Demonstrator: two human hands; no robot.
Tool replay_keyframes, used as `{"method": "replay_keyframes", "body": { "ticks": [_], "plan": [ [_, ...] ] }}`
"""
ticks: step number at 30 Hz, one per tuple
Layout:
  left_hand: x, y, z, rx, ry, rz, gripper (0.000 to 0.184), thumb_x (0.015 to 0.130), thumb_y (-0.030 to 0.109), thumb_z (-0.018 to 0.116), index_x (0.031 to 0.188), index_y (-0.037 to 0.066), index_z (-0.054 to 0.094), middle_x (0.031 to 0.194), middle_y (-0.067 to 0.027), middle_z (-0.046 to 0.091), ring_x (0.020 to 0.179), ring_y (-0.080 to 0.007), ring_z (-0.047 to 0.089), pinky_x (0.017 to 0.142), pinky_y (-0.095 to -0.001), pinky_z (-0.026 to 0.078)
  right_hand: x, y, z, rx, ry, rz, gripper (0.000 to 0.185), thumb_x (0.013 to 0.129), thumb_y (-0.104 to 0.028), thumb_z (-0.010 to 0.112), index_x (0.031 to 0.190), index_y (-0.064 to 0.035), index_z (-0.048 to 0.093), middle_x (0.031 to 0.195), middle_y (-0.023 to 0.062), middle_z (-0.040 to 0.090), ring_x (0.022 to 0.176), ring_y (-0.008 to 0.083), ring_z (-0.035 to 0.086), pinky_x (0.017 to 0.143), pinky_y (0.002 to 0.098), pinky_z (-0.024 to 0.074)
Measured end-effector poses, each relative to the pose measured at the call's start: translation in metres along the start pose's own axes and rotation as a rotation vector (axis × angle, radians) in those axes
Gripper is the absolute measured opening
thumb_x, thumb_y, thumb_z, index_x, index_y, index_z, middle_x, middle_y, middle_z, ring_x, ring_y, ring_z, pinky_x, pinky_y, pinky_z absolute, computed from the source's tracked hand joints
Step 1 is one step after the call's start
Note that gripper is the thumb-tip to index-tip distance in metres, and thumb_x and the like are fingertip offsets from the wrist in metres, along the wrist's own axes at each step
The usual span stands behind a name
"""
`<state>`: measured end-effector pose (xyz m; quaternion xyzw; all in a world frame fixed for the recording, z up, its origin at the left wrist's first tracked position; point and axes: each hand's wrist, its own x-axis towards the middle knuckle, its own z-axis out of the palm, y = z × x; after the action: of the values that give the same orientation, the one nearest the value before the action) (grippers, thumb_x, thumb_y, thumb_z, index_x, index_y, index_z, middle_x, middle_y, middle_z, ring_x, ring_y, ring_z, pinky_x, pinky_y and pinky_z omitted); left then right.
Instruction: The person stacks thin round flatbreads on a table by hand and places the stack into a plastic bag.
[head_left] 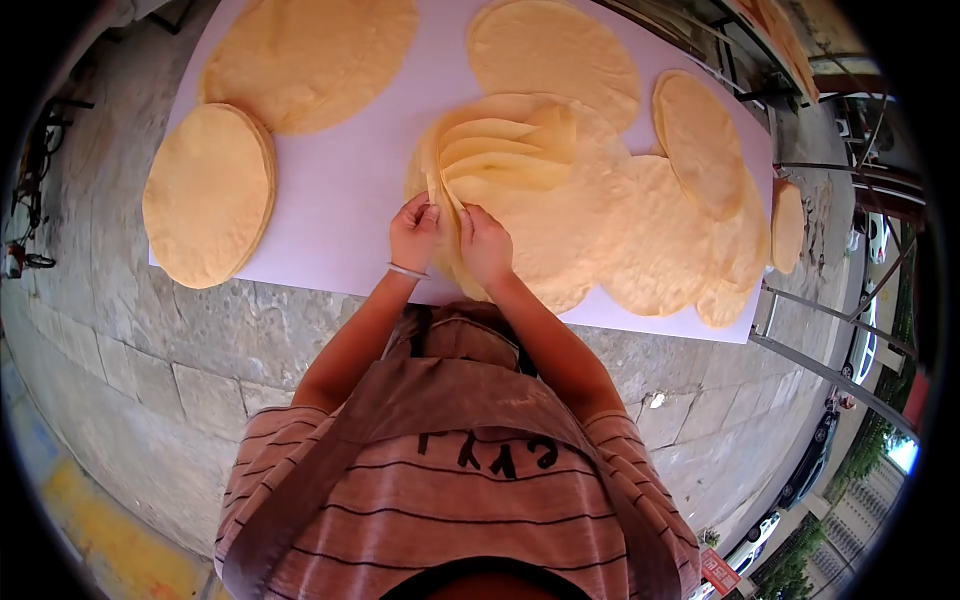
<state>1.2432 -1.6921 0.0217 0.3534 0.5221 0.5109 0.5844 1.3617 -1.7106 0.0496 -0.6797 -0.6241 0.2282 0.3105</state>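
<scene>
Several thin, round, yellowish flatbread sheets (505, 150) stand raised and fanned in front of me, their near edges gathered between my hands. My left hand (413, 236) pinches the left edge of these sheets, thumb and fingers pressed together. Just to its right, my right hand (484, 244) has its fingers closed on the same gathered edges. Beneath and to the right, a large flat sheet (545, 235) lies on the pale table (335, 190). How many layers each hand holds cannot be made out.
A flatbread stack (205, 195) overhangs the table's left edge. Another large sheet (310, 60) lies at the far left, and one (555, 55) at the far middle. Overlapping sheets (655, 235) cover the right side. Metal bars (830, 380) stand beyond the right edge.
</scene>
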Motion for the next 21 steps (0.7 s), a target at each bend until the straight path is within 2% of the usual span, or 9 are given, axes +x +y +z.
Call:
{"method": "replay_keyframes", "body": {
  "ticks": [5,8,9,10,11,13,16,19,21],
  "plan": [
    [-0.003,0.019,0.007,0.073,-0.046,0.019,0.024,0.088,0.002,0.048,0.109,-0.003,0.058,0.09,-0.0033,0.062,0.077,-0.0066,0.054,0.068,-0.0194,0.045,-0.003,-0.016,-0.004,0.027,0.073,0.037,0.019,0.088,-0.023,0.05,0.09,-0.0049,0.056,0.081,0.0184,0.059,0.076,0.0371,0.056,0.064,0.0421,0.046],
    [0.0,0.004,-0.003,0.059,0.022,-0.009,0.022,0.088,0.003,0.047,0.106,-0.003,0.059,0.088,-0.0033,0.062,0.074,-0.0071,0.054,0.067,-0.0198,0.045,0.003,0.029,-0.013,0.273,0.025,0.285,0.02,0.091,-0.023,0.049,0.088,-0.0043,0.056,0.081,0.0124,0.061,0.076,0.0296,0.058,0.062,0.0357,0.045],
    [0.005,-0.007,-0.013,0.02,0.074,-0.039,0.022,0.088,0.003,0.048,0.105,-0.004,0.059,0.087,-0.0033,0.062,0.073,-0.0073,0.054,0.066,-0.0201,0.045,0.01,0.052,-0.031,0.514,0.076,0.368,0.022,0.093,-0.022,0.047,0.087,-0.0039,0.057,0.083,0.0048,0.063,0.076,0.0193,0.059,0.062,0.0302,0.0427],
    [0.012,-0.022,-0.025,-0.019,0.128,-0.069,0.021,0.088,0.003,0.048,0.105,-0.004,0.059,0.086,-0.0033,0.062,0.072,-0.0075,0.055,0.064,-0.0204,0.045,0.019,0.083,-0.053,0.97,0.239,0.481,0.022,0.093,-0.023,0.047,0.09,-0.0039,0.058,0.09,0.0007,0.062,0.082,0.0127,0.058,0.067,0.0265,0.0445],
    [0.021,-0.048,-0.043,0.115,0.16,-0.081,0.02,0.088,0.006,0.05,0.104,-0.003,0.059,0.081,-0.0041,0.062,0.068,-0.0078,0.055,0.061,-0.0213,0.046,0.033,0.073,-0.107,1.332,0.276,0.588,0.025,0.093,-0.025,0.046,0.101,-0.0033,0.056,0.098,0.0051,0.062,0.089,0.0165,0.059,0.076,0.0279,0.0471],
    [0.023,-0.048,-0.057,0.282,0.139,-0.068,0.021,0.088,0.008,0.051,0.104,-0.002,0.058,0.077,-0.0045,0.061,0.064,-0.0077,0.054,0.057,-0.0218,0.045,0.053,0.038,-0.199,1.496,0.217,0.501,0.035,0.095,-0.028,0.04,0.117,-0.0028,0.05,0.109,0.0103,0.059,0.096,0.0222,0.059,0.083,0.0321,0.0485],
    [0.02,-0.059,-0.054,0.517,0.126,0.01,0.022,0.087,0.011,0.053,0.105,-0.001,0.058,0.07,-0.0057,0.06,0.058,-0.0083,0.053,0.052,-0.023,0.044,0.077,-0.01,-0.268,0.883,0.097,0.331,0.027,0.093,-0.025,0.046,0.099,-0.0012,0.058,0.09,0.0039,0.063,0.082,0.0179,0.06,0.072,0.0291,0.0484],
    [0.022,-0.04,-0.037,0.671,0.143,0.084,0.023,0.086,0.014,0.055,0.104,0.0,0.058,0.064,-0.006,0.057,0.053,-0.0093,0.052,0.048,-0.0252,0.041,0.093,-0.032,-0.246,0.137,-0.118,0.122,0.025,0.092,-0.021,0.048,0.088,0.0004,0.059,0.077,0.0035,0.061,0.074,0.016,0.059,0.063,0.0315,0.0463],
    [0.019,-0.012,-0.013,0.656,0.139,0.178,0.022,0.086,0.014,0.056,0.103,0.0,0.059,0.062,-0.0073,0.056,0.051,-0.0117,0.052,0.047,-0.0273,0.041,0.085,-0.024,-0.184,-0.097,-0.044,0.036,0.022,0.088,-0.02,0.051,0.084,0.0006,0.057,0.074,0.0205,0.058,0.069,0.0356,0.058,0.062,0.0409,0.0449]
  ]
}}
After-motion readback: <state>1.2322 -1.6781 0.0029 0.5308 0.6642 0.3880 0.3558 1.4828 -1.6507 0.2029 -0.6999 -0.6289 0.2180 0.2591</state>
